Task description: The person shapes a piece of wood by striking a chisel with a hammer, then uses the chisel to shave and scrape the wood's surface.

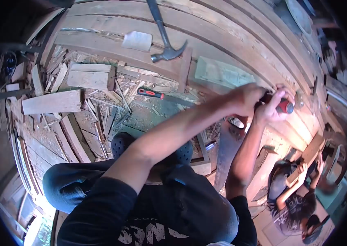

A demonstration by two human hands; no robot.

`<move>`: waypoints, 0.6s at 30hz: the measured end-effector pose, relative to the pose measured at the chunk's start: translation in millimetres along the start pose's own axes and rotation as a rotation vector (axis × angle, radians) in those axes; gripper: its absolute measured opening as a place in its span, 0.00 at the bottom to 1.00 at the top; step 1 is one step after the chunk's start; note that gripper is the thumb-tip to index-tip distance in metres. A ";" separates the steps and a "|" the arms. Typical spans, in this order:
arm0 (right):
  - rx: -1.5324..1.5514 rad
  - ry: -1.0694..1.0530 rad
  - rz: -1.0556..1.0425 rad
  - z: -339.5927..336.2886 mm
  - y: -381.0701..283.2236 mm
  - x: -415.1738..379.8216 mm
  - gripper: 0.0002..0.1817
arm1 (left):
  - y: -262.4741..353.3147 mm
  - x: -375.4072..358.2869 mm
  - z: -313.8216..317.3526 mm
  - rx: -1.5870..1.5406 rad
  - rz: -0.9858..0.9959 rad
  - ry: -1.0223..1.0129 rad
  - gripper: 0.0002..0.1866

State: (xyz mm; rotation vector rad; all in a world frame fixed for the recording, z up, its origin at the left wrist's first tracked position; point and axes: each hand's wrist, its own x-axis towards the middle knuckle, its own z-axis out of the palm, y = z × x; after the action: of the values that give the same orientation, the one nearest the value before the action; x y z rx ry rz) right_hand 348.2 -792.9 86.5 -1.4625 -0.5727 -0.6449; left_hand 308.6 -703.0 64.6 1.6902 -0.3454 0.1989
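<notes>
Both my hands are closed together at the upper right, over the wooden planks. My right hand [272, 108] is wrapped around a tool with a red-and-black rounded handle [287, 107]; its end sticks out past my fingers. Beside it, my left hand [252, 98] is closed around the dark part of the same tool. My hands hide most of the tool, and I cannot tell its kind. Below them stands a long grey flat blade [227, 149]. A pale green-tinted wood block [222, 72] lies on the planks left of my hands.
A claw hammer [166, 43] and a whitish block [137, 41] lie on the planks [112, 24]. A tool with a red-and-black handle [150, 93] rests among wood chips. Offcuts [52, 102] lie at left. At lower right, another person [296, 205] holds a wood piece [310, 153].
</notes>
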 end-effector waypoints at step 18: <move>-0.560 -1.389 0.176 231.5 -9.6 -53.2 0.35 | -26.8 -6.9 6.3 0.075 0.107 0.025 0.25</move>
State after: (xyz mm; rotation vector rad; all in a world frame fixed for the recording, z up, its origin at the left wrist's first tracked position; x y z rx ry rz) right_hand 311.7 -559.1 64.2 -2.3710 -1.3479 0.5313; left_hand 310.8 -705.2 36.4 1.7433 -0.4147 0.3156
